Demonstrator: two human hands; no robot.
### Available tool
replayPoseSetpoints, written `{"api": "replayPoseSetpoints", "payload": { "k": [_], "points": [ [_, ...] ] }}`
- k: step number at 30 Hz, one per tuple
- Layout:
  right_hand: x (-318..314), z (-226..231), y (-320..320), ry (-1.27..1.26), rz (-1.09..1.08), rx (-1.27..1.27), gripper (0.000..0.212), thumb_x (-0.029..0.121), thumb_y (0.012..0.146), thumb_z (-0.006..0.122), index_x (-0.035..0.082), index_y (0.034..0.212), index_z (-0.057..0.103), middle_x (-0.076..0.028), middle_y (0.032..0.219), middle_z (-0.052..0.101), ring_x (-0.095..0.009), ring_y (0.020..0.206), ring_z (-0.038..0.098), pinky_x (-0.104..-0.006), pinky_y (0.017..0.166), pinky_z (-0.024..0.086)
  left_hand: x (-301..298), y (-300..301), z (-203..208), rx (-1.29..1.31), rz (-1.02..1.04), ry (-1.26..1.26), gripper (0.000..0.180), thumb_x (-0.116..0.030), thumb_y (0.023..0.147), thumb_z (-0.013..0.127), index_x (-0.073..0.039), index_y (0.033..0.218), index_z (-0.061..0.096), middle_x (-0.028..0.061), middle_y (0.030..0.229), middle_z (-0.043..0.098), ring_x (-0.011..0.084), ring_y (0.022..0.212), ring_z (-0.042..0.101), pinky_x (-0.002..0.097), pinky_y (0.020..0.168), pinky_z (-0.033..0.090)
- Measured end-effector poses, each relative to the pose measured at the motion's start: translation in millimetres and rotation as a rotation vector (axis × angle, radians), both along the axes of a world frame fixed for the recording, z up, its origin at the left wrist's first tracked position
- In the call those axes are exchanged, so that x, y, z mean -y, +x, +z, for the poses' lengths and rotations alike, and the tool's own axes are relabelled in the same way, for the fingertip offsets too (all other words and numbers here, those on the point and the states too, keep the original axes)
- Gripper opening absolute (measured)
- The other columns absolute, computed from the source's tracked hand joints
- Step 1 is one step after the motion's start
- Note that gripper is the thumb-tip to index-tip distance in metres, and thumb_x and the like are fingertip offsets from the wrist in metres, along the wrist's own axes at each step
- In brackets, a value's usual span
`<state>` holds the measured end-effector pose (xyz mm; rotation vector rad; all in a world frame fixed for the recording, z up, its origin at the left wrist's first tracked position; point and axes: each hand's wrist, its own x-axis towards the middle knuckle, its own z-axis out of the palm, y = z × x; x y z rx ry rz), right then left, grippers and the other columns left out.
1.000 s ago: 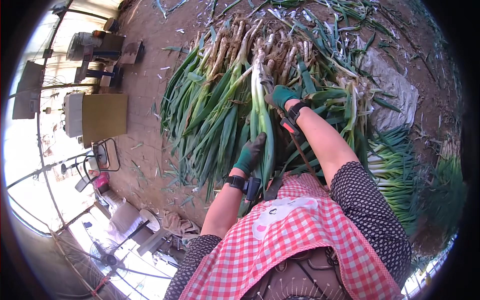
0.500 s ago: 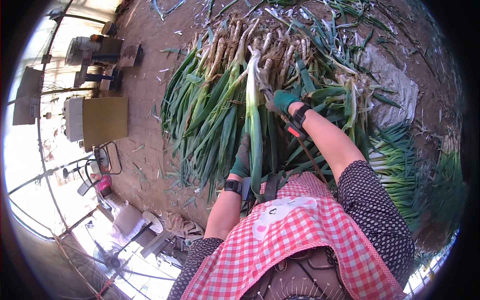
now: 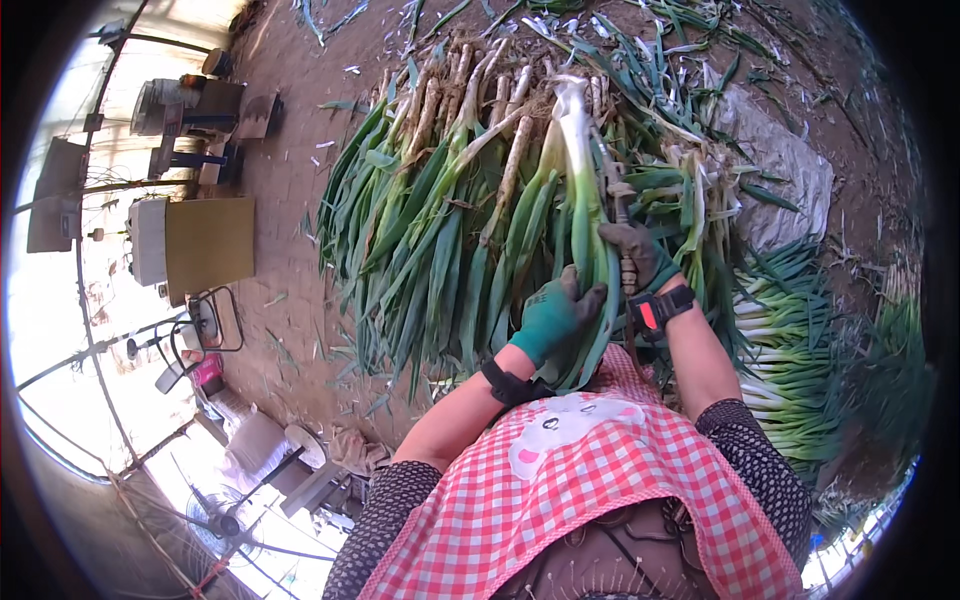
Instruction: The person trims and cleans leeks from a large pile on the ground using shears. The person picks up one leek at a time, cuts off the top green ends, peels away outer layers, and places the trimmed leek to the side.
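- The dirt floor [image 3: 290,290] carries everything; it is brown and littered with green scraps.
- A big heap of leeks [image 3: 440,230] lies across the middle of the floor, dirty white root ends toward the far edge, green leaves fanning toward the person.
- A second pile of trimmed leeks [image 3: 800,350] lies by the floor's right edge, well apart from the hands, white shafts showing.
- A pale sheet [image 3: 780,170] lies on the floor beyond that pile, right of the heap.
- A pink checked apron [image 3: 590,480] covers the person's front at the lower edge.
- A tan box [image 3: 205,245] stands at the floor's left edge beside a pale machine.
- One cleaned leek [image 3: 578,170] rises from the hands over the heap, its white shaft pointing to the far edge.
- The left hand [image 3: 552,318], in a green glove, has its grip wrapped around this leek's green leaves.
- The right hand [image 3: 640,258], in a darker glove with a black wrist strap, is just beside the leek on its right, its grip closed on a thin tool [image 3: 622,215] lying along the shaft; what kind of tool cannot be told.
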<state>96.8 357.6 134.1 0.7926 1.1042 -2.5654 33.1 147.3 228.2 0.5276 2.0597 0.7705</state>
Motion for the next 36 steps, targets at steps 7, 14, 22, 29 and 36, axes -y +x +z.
{"api": "replayPoseSetpoints", "payload": {
  "k": [7,14,22,29,36],
  "points": [
    [-62,78,68,0.356,-0.226,0.201,0.040,0.022,0.088,0.075,0.004,0.123,0.066,-0.008,0.094,0.072,-0.019,0.081,0.073,-0.0333,0.071,0.062,-19,-1,-51,0.408,0.200,0.478,0.052,-0.040,0.100,0.068,0.001,0.132,0.062,0.0132,0.111,0.074,0.0237,0.102,0.069,0.0365,0.092,0.053],
    [-155,-62,160,1.286,0.597,0.768,0.056,0.026,0.080,0.076,0.002,0.128,0.059,-0.021,0.102,0.072,-0.036,0.096,0.072,-0.0447,0.086,0.058,67,-84,-173,-0.345,0.135,-0.534,0.076,-0.042,0.086,0.075,-0.008,0.147,0.047,0.0204,0.134,0.060,0.0388,0.125,0.059,0.0477,0.104,0.050],
    [-1,-39,154,0.965,0.869,0.520,0.061,0.052,0.084,0.072,0.001,0.116,0.067,-0.021,0.103,0.073,-0.035,0.092,0.070,-0.0434,0.084,0.055,82,-93,-182,-0.268,0.205,-0.776,0.076,-0.039,0.079,0.083,-0.011,0.141,0.049,0.0194,0.134,0.060,0.0378,0.123,0.063,0.0524,0.098,0.054],
    [63,30,68,0.491,0.456,0.401,0.057,0.058,0.094,0.063,0.002,0.095,0.071,-0.010,0.080,0.070,-0.019,0.068,0.067,-0.0361,0.064,0.053,63,-84,-160,-0.178,0.137,-0.394,0.051,-0.036,0.078,0.082,-0.010,0.119,0.066,0.0151,0.116,0.071,0.0340,0.102,0.071,0.0441,0.088,0.057],
    [89,42,22,0.728,0.636,0.422,0.067,0.062,0.091,0.060,-0.003,0.099,0.074,-0.023,0.088,0.072,-0.037,0.086,0.072,-0.0429,0.080,0.056,86,-57,-161,0.692,0.561,0.165,0.055,-0.034,0.091,0.079,0.000,0.131,0.061,0.0040,0.111,0.071,0.0153,0.097,0.066,0.0289,0.084,0.055]
  ]
}}
